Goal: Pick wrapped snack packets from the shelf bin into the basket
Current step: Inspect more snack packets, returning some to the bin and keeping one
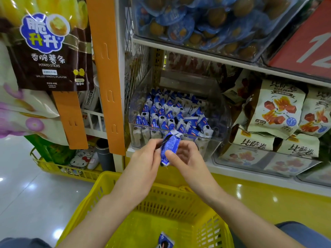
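pinching packet (169,149) with left hand (145,155) and right hand (186,157) off bin (138,130) front edge, above basket (179,199), presumably for release.

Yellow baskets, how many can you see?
2. The near basket is at the bottom, in front of the shelf; the far basket sits on the floor at the left. Others may be hidden.

Hands: 2 – left hand (145,155), right hand (186,155). Held pkt (169,149), blue, betw. both: 1 seen. Yellow basket (107,183): 1 near, w/ basket pkt (165,241): 1. Floor basket (53,168), yellow, far left: 1. Clear bin (211,145): 1; bin pkts (170,115) uncountable. Orange strips (105,68): 2. Potato-stick bag (50,56): 1. Cream bags (275,108): min. 4.
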`<action>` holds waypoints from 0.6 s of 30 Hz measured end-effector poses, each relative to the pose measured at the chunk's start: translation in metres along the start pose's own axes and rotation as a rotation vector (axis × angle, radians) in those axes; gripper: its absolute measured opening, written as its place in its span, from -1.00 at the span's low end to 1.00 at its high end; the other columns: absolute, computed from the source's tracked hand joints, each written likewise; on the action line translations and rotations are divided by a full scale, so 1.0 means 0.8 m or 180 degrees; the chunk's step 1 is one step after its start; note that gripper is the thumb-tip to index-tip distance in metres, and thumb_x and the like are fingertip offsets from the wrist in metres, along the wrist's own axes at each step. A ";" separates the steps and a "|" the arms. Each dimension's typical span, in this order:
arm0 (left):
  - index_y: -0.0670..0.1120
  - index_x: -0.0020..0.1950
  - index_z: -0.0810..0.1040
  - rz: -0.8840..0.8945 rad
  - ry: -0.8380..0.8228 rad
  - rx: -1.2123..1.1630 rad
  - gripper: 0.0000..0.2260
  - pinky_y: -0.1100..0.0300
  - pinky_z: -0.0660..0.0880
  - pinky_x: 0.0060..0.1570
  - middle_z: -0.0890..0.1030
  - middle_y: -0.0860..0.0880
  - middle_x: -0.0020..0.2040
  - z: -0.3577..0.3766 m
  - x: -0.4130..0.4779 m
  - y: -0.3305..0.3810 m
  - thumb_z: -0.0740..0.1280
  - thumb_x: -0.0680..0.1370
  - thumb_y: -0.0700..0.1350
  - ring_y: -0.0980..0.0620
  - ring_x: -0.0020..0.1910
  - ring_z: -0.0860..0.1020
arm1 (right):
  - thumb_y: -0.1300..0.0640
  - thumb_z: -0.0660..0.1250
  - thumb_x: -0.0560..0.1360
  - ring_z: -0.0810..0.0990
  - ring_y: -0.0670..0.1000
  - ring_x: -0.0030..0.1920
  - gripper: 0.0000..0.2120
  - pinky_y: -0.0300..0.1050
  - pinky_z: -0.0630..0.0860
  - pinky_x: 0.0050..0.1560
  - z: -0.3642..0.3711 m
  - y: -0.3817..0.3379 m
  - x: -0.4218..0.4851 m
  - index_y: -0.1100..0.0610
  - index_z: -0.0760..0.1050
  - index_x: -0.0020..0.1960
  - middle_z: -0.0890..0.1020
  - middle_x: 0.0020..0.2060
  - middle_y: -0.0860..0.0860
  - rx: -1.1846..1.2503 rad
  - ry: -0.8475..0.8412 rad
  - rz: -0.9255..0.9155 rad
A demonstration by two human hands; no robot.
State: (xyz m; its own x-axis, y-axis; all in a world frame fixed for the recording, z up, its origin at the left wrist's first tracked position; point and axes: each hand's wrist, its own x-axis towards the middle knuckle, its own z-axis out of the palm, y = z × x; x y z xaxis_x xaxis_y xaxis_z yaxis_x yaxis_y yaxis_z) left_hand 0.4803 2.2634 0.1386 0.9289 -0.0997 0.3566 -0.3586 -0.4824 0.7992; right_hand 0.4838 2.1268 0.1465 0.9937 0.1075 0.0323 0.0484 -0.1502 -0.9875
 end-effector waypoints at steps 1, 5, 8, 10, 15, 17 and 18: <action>0.07 0.22 0.42 0.0021 0.0016 -0.0012 -0.79 0.55 0.36 -0.19 0.48 0.29 -0.11 0.000 -0.001 -0.001 0.13 0.61 -0.10 0.43 -0.07 0.46 | 0.14 0.39 0.44 0.57 -0.23 -0.11 -0.72 -0.37 0.50 -0.05 0.000 0.000 -0.001 -0.01 0.33 0.05 0.57 -0.02 -0.01 -0.0123 0.0025 -0.0083; 0.09 0.07 0.43 0.0147 0.0115 0.0015 -0.86 0.53 0.35 -0.28 0.53 0.26 -0.14 -0.004 0.001 0.000 0.14 0.60 -0.10 0.35 -0.15 0.51 | 0.10 0.45 0.39 0.60 -0.11 -0.02 -0.57 -0.21 0.53 0.08 -0.002 0.000 -0.001 -0.05 0.31 0.15 0.58 -0.07 -0.03 -0.0657 -0.0040 -0.0196; 0.02 -0.03 0.48 -0.0023 0.0211 -0.0131 -0.86 0.48 0.36 -0.44 0.54 0.15 -0.29 -0.004 0.005 0.000 0.16 0.60 -0.17 0.29 -0.38 0.50 | 0.06 0.46 0.38 0.59 -0.10 0.01 -0.52 -0.14 0.54 0.10 -0.002 0.003 0.000 -0.10 0.34 0.22 0.59 -0.04 -0.04 -0.0920 -0.0041 -0.0330; -0.04 -0.03 0.51 -0.0535 0.0119 -0.0609 -0.83 0.34 0.50 -0.41 0.60 0.06 -0.22 -0.006 0.011 0.003 0.14 0.61 -0.19 0.19 -0.34 0.56 | 0.01 0.45 0.38 0.56 -0.18 0.03 -0.50 -0.26 0.52 0.10 -0.003 0.004 -0.001 -0.18 0.32 0.23 0.54 0.02 -0.10 -0.1057 0.0007 -0.0482; -0.02 0.03 0.54 -0.1309 -0.0530 -0.1985 -0.84 0.26 0.55 -0.18 0.66 0.02 -0.11 -0.008 0.015 0.015 0.17 0.60 -0.10 0.17 -0.14 0.61 | -0.11 0.44 0.31 0.53 -0.27 0.05 -0.42 -0.37 0.49 0.02 -0.006 0.004 -0.001 -0.11 0.28 0.25 0.51 0.09 -0.18 -0.0944 0.0095 -0.0524; 0.00 0.03 0.53 -0.1237 -0.0605 -0.2064 -0.90 0.29 0.55 -0.14 0.66 0.06 -0.12 -0.002 0.010 0.019 0.27 0.55 -0.10 0.19 -0.14 0.61 | -0.01 0.48 0.32 0.55 -0.29 0.00 -0.45 -0.41 0.49 -0.04 -0.008 0.004 0.000 -0.17 0.25 0.18 0.53 0.02 -0.22 -0.0942 0.0120 -0.0576; 0.00 0.05 0.52 -0.1212 -0.0579 -0.2040 -0.87 0.28 0.56 -0.14 0.66 0.04 -0.10 0.001 0.009 0.018 0.30 0.53 -0.14 0.19 -0.14 0.61 | 0.07 0.49 0.34 0.56 -0.27 -0.01 -0.44 -0.37 0.51 -0.03 -0.008 0.005 0.001 -0.20 0.25 0.16 0.54 0.01 -0.21 -0.1001 0.0117 -0.0587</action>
State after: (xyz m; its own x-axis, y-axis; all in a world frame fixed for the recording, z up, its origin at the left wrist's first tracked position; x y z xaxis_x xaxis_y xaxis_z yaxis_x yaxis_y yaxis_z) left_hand 0.4817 2.2547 0.1523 0.9797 -0.1963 -0.0405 0.0574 0.0813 0.9950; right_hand 0.4853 2.1197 0.1437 0.9680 0.1265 0.2165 0.2502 -0.4271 -0.8689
